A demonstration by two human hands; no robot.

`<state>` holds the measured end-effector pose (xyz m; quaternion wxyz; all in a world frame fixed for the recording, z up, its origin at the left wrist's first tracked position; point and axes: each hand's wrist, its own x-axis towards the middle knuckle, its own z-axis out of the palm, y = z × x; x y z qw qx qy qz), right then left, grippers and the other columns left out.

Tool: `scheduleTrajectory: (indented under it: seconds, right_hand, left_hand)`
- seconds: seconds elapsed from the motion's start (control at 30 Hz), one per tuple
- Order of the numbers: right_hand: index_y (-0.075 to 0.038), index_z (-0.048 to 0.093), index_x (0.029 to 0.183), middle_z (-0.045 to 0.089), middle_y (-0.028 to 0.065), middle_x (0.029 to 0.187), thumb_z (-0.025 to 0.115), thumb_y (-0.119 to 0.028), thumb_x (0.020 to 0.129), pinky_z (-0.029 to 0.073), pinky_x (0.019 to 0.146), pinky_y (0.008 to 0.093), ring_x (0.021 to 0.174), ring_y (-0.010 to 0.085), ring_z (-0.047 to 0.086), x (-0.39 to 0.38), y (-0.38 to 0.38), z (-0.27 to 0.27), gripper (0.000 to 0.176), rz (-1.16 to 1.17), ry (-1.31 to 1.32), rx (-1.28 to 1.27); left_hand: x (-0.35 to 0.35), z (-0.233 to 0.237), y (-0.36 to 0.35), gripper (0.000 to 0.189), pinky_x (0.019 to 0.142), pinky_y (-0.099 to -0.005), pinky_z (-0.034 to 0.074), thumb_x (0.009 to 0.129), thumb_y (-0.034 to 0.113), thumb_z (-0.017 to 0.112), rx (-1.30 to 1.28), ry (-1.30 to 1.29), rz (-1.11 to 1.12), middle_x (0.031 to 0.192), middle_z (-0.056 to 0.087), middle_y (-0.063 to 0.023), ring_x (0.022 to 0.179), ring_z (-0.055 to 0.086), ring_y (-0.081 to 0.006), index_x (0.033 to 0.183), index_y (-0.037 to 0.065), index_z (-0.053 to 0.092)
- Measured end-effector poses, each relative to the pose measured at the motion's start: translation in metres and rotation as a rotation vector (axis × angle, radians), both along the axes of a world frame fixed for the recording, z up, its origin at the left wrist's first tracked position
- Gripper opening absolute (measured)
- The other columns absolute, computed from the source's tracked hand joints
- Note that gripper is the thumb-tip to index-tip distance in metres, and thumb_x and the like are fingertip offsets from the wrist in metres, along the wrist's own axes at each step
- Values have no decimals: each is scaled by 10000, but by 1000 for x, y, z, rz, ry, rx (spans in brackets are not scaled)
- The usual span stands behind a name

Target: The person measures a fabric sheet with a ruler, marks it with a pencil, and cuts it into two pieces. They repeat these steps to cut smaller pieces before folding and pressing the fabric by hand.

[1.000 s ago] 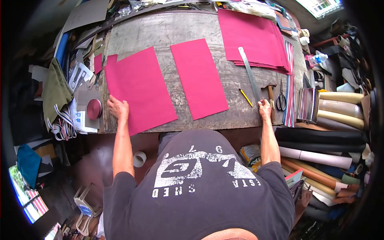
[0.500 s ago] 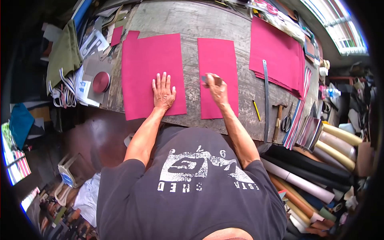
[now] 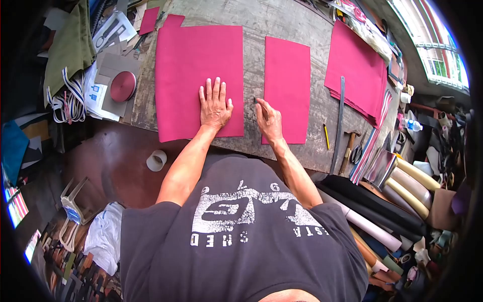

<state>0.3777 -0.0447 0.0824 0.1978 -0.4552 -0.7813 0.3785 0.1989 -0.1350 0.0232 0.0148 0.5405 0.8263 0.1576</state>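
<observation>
My left hand (image 3: 215,109) lies flat with its fingers stretched, palm down on the lower right part of a wide crimson sheet (image 3: 196,65) of fabric or leather-like material. To its right my right hand (image 3: 270,123) is closed, thumb and fingers pinched together, over the left edge of a narrower crimson piece (image 3: 289,80). A small dark thing shows at its fingertips, too little visible to name. Between the two pieces runs a strip of bare grey wooden tabletop (image 3: 253,60).
At the right lie a crimson stack (image 3: 354,70), a metal ruler (image 3: 338,123), a yellow pencil (image 3: 326,137), a hammer (image 3: 348,151) and scissors (image 3: 356,153). A red webbing roll (image 3: 123,86) sits at the left edge. Material rolls (image 3: 372,226) lean at lower right.
My right hand has moved to the left edge of the narrower piece; the brown thing earlier seen in it is mostly hidden. My left hand stays flat on the wide sheet. The view has shifted.
</observation>
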Motion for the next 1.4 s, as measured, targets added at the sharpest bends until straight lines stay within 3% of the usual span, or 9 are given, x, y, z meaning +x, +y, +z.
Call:
scheduleTrajectory:
  seconds: [0.17, 0.33, 0.43, 0.5, 0.53, 0.7, 0.83, 1.23, 1.4]
  right_hand:
    - [-41, 696, 1127, 732, 172, 1038, 666, -74, 941, 556, 780, 417, 884, 358, 708, 48, -51, -33, 191, -45, 178, 192]
    - [-20, 683, 1124, 706, 161, 1132, 649, -32, 908, 522, 892, 406, 1079, 311, 658, 49, -22, -2, 218, 29, 115, 175]
    - [-12, 666, 1119, 674, 170, 1171, 595, 12, 874, 518, 878, 420, 1034, 318, 648, 76, 7, 27, 255, -142, 152, 299]
    - [-8, 658, 1096, 657, 172, 1116, 528, 55, 834, 515, 866, 428, 1018, 342, 638, 112, 23, 25, 300, -405, -54, 124]
    - [-6, 619, 1125, 645, 188, 1044, 568, 28, 847, 506, 857, 462, 930, 381, 616, 140, 35, -2, 285, -368, -150, 356]
    - [-51, 596, 1187, 618, 247, 1130, 795, -354, 812, 514, 885, 498, 1034, 421, 628, 200, 25, -36, 521, -518, -430, -36]
    - [-37, 564, 1221, 654, 220, 1175, 879, -363, 717, 520, 903, 488, 1071, 398, 646, 188, 19, -41, 677, -520, -445, -62]
    - [41, 643, 922, 725, 178, 912, 771, -281, 789, 518, 781, 407, 849, 267, 690, 180, 31, -23, 372, -530, -159, -310]
    - [17, 573, 896, 654, 135, 770, 694, -120, 870, 500, 668, 363, 698, 195, 607, 177, 26, -14, 185, -446, -25, -101]
  left_hand:
    - [-1, 0, 1, 669, 1219, -598, 152, 911, 329, 579, 4, -7, -8, 1630, 271, -146, 1529, 176, -386, 1492, 35, 426]
    - [1, -3, -1, 665, 1222, -601, 148, 916, 338, 565, -13, 34, -22, 1623, 283, -155, 1525, 180, -395, 1487, 24, 433]
    - [3, -5, 0, 659, 1227, -596, 143, 919, 342, 556, 2, 57, -17, 1620, 295, -154, 1525, 183, -390, 1483, 20, 440]
    - [2, -7, 0, 657, 1229, -595, 140, 920, 340, 554, 14, 64, -16, 1621, 293, -152, 1526, 183, -387, 1483, 20, 440]
    - [2, -8, 0, 654, 1231, -591, 138, 920, 333, 557, 22, 58, -15, 1622, 293, -149, 1530, 178, -378, 1481, 19, 441]
    - [4, -9, 0, 660, 1236, -573, 132, 909, 310, 580, 38, 67, -8, 1626, 290, -132, 1533, 184, -359, 1492, 44, 421]
    - [6, -9, -1, 657, 1236, -567, 138, 908, 308, 585, 45, 90, -5, 1622, 303, -127, 1529, 202, -350, 1491, 51, 425]
    - [5, -9, -1, 645, 1234, -563, 146, 919, 321, 575, 35, 100, -11, 1614, 318, -132, 1526, 207, -355, 1488, 50, 432]
    - [6, -10, -1, 652, 1235, -564, 144, 920, 313, 584, 48, 102, -15, 1619, 306, -132, 1526, 205, -356, 1493, 47, 419]
